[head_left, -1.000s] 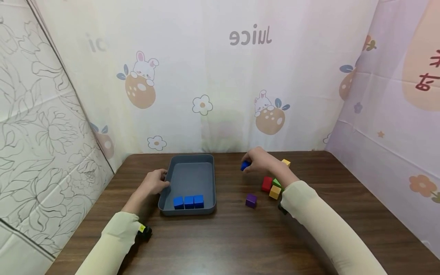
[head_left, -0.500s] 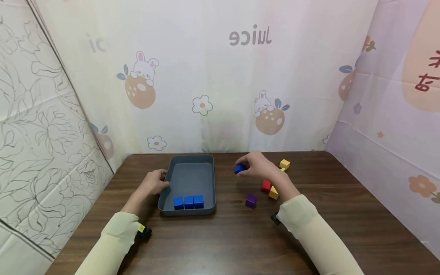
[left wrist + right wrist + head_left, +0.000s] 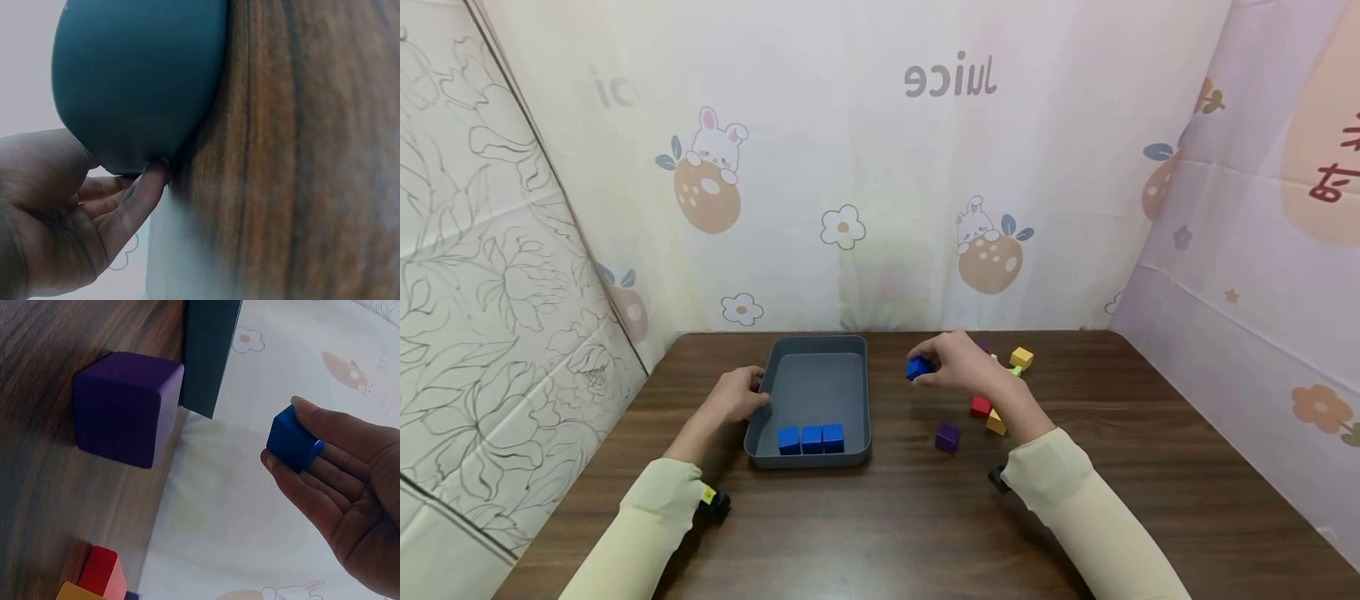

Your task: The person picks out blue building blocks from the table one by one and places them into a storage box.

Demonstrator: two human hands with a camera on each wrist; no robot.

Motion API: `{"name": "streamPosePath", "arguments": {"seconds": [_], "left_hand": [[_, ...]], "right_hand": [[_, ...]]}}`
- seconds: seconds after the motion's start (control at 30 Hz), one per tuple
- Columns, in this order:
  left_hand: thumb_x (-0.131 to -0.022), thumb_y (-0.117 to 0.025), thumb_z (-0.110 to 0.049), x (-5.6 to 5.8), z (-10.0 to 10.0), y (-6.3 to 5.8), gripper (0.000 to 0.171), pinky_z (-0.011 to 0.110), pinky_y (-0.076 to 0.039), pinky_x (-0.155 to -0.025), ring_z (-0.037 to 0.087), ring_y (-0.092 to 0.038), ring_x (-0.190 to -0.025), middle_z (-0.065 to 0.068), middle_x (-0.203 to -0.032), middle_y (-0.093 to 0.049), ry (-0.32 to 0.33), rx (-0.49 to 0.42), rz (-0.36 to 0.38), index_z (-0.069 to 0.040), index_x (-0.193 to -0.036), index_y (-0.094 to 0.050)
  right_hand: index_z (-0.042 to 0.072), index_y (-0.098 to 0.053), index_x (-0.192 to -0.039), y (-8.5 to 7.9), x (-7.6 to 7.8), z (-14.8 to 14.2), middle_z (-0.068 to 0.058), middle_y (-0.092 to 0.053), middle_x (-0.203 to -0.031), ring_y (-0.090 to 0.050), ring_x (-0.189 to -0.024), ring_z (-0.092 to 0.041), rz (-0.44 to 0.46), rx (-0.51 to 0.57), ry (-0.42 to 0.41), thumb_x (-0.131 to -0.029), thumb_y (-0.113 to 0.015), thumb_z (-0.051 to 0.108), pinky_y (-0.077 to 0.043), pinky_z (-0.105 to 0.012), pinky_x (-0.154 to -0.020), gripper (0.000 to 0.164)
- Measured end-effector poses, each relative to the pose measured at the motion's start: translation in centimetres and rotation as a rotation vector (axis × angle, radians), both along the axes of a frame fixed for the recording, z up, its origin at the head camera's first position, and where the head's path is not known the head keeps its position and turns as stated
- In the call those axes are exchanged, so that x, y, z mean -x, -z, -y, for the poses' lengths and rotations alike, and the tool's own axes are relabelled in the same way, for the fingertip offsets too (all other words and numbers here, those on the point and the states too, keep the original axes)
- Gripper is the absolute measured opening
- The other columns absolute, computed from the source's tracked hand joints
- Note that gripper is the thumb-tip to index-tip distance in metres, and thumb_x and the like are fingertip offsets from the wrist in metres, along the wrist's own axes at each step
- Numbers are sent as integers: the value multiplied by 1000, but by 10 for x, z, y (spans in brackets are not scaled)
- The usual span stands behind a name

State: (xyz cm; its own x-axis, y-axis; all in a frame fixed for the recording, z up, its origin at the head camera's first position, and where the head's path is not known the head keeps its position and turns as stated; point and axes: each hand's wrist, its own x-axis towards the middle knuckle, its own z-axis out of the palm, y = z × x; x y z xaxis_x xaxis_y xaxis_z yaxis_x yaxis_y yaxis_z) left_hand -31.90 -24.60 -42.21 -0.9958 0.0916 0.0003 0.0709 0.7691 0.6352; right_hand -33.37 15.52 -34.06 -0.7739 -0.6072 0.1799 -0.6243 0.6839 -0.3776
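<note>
A grey tray (image 3: 820, 392) stands on the table left of centre. Three blue cubes (image 3: 812, 439) line up inside along its near end. My left hand (image 3: 735, 395) holds the tray by its left side; in the left wrist view a fingertip (image 3: 159, 167) meets the lower part of its wall. Right of the tray, above the table, my right hand (image 3: 955, 360) pinches another blue cube (image 3: 294, 439) between thumb and fingers. Nearer to me on the table sits a purple cube (image 3: 947, 437), large in the right wrist view.
Under and behind the right forearm lie a red block (image 3: 980, 407), a yellow block (image 3: 996, 422), another yellow block (image 3: 1022, 358) and a green piece (image 3: 1016, 371). More purple (image 3: 982, 344) shows behind the right hand. A patterned curtain (image 3: 895, 208) borders the table at the back.
My right hand has moved left toward the tray with the blue cube, slowing over the last half second. The left hand and the tray stay in place.
</note>
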Motion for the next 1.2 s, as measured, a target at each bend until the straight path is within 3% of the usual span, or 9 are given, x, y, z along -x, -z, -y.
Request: {"name": "streamPosePath", "arguments": {"seconds": [0.23,0.53,0.83,1.2], "left_hand": [[-96,-68,-4,2,2,2,48,38,-65,-63,27,-72,-84,24,-109,-71,3,0,3,14,-139,-55],[-93,-69,-5,4,4,3,54,38,-65,-66,28,-74,-85,27,-112,-71,27,46,-20,16,-141,-54],[-94,-69,-6,4,3,3,54,38,-65,-64,26,-73,-82,25,-111,-71,20,34,-3,15,-142,-53],[-96,-69,-5,4,3,2,51,39,-66,-66,29,-73,-88,26,-113,-70,17,19,7,14,-141,-54]], "right_hand": [[8,-79,-121,2,-2,9,-4,-78,-111,-68,-89,-15,-42,-11,-48,-90,-86,21,-64,-37,-84,34],[10,-79,-120,-5,-10,29,-2,-78,-109,-67,-85,-13,-32,13,-80,-91,-85,20,-64,-34,-82,31],[11,-79,-122,-11,-16,55,2,-77,-107,-66,-81,-11,2,24,-107,-92,-85,22,-62,-26,-78,33],[7,-78,-124,-19,-23,84,-2,-78,-111,-69,-87,-13,6,53,-180,-92,-85,18,-64,-29,-84,35]]}}
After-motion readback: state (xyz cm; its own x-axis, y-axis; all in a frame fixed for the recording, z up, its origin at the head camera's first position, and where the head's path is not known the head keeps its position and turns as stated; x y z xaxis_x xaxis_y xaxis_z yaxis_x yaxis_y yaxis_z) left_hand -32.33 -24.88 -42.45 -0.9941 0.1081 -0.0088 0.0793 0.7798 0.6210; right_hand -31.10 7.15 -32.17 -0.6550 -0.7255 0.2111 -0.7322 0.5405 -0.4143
